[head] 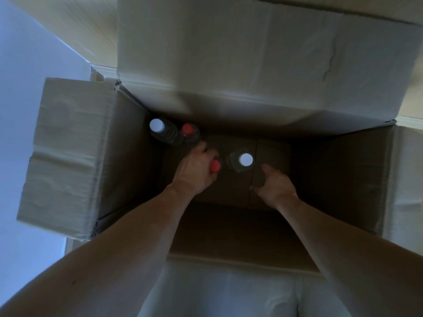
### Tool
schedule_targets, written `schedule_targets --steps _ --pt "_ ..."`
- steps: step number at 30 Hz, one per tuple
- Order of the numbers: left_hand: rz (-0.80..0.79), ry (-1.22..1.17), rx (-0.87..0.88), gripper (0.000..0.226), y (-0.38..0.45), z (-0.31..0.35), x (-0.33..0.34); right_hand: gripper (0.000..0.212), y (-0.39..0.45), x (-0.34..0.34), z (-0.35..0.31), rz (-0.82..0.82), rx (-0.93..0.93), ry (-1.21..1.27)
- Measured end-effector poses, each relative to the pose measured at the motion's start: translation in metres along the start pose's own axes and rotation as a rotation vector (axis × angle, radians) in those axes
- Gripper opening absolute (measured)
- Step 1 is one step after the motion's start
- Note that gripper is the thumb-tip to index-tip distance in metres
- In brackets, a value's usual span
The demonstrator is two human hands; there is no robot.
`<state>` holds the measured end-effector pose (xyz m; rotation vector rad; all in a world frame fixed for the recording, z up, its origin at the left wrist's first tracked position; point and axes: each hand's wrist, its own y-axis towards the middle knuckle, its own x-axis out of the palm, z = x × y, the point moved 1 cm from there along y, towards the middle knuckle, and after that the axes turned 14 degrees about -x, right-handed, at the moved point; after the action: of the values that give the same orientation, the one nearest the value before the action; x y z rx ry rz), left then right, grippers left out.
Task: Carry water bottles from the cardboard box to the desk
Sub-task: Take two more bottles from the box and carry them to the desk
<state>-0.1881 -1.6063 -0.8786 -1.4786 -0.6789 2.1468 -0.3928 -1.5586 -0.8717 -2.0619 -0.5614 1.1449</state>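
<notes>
I look straight down into a deep open cardboard box [128,156]. My left hand [194,170] is down inside it, fingers curled round the neck of a red-capped bottle [215,166]. A white-capped bottle [245,159] stands upright just right of that. My right hand [274,183] is beside it on the right, fingers loosely bent, holding nothing that I can see. Two more bottles stand in the far left corner: one with a white cap [156,125] and one with a red cap [187,129].
The box flaps are folded outward: a large one at the back [251,53], one at the left [68,156], one at the right [407,179]. The box interior is dark. A pale floor [27,65] lies at the left.
</notes>
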Motion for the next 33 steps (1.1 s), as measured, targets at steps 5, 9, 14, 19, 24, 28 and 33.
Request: schedule_targets --steps 5,9,14,19,24,28,33 --pt "-0.125 -0.087 -0.086 0.081 0.015 -0.023 0.022 0.094 0.029 0.008 0.006 0.032 -0.042 0.026" --pt "-0.181 -0.118 -0.099 0.100 0.026 -0.038 0.038 0.105 0.050 0.012 0.009 0.054 -0.158 0.047" --pt "-0.152 -0.205 -0.088 0.083 0.039 -0.042 0.051 0.086 0.069 0.016 0.016 0.114 -0.300 0.155" --pt "-0.171 -0.341 -0.138 0.079 0.044 -0.042 0.040 0.080 0.072 0.016 0.020 0.116 -0.299 0.202" --pt "-0.284 -0.528 -0.211 0.080 0.027 -0.037 0.014 0.081 0.052 0.014 0.025 0.075 -0.280 0.307" --pt "-0.454 -0.602 -0.215 0.054 -0.002 -0.032 -0.020 0.064 0.017 -0.001 0.027 0.036 -0.235 0.571" --pt "-0.606 -0.756 -0.267 0.053 -0.055 -0.014 -0.066 0.076 -0.031 -0.038 0.008 0.001 -0.262 0.778"
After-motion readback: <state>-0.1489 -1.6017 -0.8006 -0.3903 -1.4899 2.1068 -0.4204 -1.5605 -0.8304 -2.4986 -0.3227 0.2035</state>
